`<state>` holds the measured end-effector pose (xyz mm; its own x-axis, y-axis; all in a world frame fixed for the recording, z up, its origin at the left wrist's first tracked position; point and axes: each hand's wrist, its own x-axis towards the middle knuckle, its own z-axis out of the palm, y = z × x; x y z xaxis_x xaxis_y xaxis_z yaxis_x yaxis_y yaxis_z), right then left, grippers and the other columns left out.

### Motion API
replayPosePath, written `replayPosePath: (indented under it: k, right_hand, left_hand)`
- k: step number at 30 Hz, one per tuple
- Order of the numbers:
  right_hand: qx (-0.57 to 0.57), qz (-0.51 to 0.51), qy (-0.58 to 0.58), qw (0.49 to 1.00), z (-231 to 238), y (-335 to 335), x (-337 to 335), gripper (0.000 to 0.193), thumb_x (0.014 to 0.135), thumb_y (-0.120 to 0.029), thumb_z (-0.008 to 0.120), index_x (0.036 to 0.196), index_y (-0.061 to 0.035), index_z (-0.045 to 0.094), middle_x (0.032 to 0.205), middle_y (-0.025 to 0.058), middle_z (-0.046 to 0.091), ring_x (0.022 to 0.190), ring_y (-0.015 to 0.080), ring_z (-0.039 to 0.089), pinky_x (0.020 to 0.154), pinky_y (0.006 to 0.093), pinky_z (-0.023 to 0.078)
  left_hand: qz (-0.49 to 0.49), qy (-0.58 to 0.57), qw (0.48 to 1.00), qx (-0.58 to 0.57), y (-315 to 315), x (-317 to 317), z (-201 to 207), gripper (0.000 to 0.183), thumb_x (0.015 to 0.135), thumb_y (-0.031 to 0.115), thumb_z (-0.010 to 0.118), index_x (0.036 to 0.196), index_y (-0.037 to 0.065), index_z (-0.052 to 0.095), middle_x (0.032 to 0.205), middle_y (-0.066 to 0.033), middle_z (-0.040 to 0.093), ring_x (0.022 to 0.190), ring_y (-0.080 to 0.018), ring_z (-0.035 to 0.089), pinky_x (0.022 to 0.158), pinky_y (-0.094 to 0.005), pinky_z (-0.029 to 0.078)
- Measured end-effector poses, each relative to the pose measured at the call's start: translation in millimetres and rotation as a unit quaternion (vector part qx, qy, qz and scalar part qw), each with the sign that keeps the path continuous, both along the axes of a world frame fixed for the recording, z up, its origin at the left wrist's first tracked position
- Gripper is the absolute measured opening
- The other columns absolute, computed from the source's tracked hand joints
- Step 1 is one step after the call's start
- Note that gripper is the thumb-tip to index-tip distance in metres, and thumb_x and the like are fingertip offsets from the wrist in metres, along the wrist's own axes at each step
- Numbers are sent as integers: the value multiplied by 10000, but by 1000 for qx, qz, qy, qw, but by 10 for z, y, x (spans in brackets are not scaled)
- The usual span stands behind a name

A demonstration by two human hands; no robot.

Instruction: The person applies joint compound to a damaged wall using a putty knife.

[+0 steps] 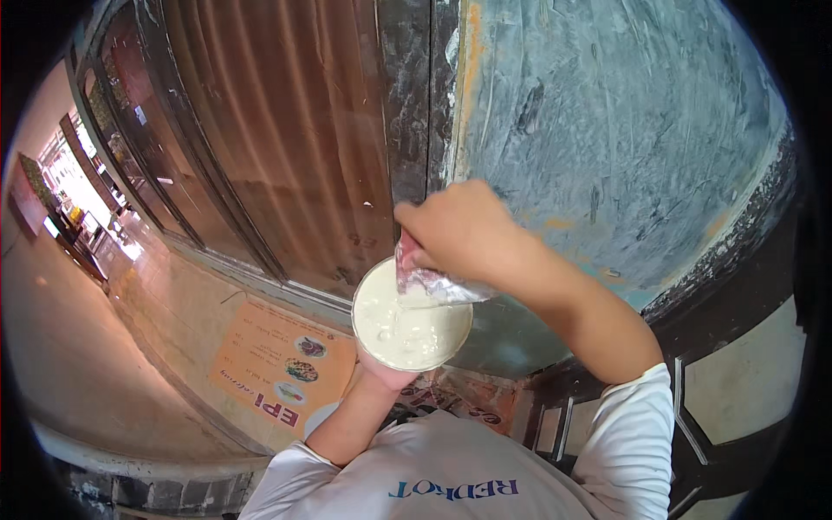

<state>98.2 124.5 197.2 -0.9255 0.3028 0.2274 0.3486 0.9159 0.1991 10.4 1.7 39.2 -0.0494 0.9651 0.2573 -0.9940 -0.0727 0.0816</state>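
The left hand (pixel 381 374) cups a round container (pixel 412 319) from below, its fingers wrapped about the underside, mostly hidden by the rim. The container brims with a pale, creamy liquid, smooth and faintly glossy. Just above it, the right hand (pixel 464 230) has its fingers pinched tight on a crumpled clear plastic bag (pixel 433 282), tipped so its mouth hangs over the liquid near the far rim; a thin trickle seems to run down.

My worry is the level: the liquid sits close to the rim, so a small tilt of the lower fingers could send it over the edge. The bag is limp and slick, and if the pinch loosens it could drop in and splash.

Beyond the fingers rises a scuffed blue-grey painted wall (pixel 624 130) and a dusty glass pane (pixel 286 147) with brown curtain folds behind.
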Motion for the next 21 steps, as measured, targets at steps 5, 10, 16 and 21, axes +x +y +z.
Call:
replayPosePath:
  k: [5, 10, 16, 21]
  right_hand:
    - [10, -9, 32, 999, 127, 6, 56, 348, 759, -382, 703, 891, -80, 594, 694, 116, 659, 697, 327, 671, 588, 437, 505]
    - [24, 24, -1, 999, -72, 7, -5, 386, 771, -435, 698, 903, -89, 591, 695, 116, 660, 696, 330, 672, 585, 439, 503]
    - [0, 40, 22, 999, -31, -54, -69, 383, 749, -417, 723, 905, -91, 596, 702, 112, 662, 710, 325, 675, 604, 437, 506]
    - [-34, 25, 29, 999, 185, -87, -62, 414, 730, -448, 734, 907, -98, 600, 692, 109, 660, 708, 321, 675, 611, 427, 506]
  left_hand:
    - [-13, -52, 999, -5, 21, 54, -77, 624, 960, 471, 377, 1471, 115, 331, 1485, -106, 379, 1336, -329, 400, 1094, -534, 331]
    - [20, -15, 1000, -13, 12, 134, -3, 602, 963, 469, 368, 1460, 130, 351, 1468, -123, 399, 1311, -339, 430, 1084, -527, 352]
    - [2, -28, 999, -25, -54, 68, 62, 555, 991, 414, 337, 1463, 123, 352, 1472, -123, 395, 1317, -341, 421, 1089, -519, 346]
    - [31, -8, 998, -47, -34, -60, 62, 550, 994, 394, 318, 1467, 115, 343, 1478, -110, 395, 1348, -319, 388, 1116, -527, 301]
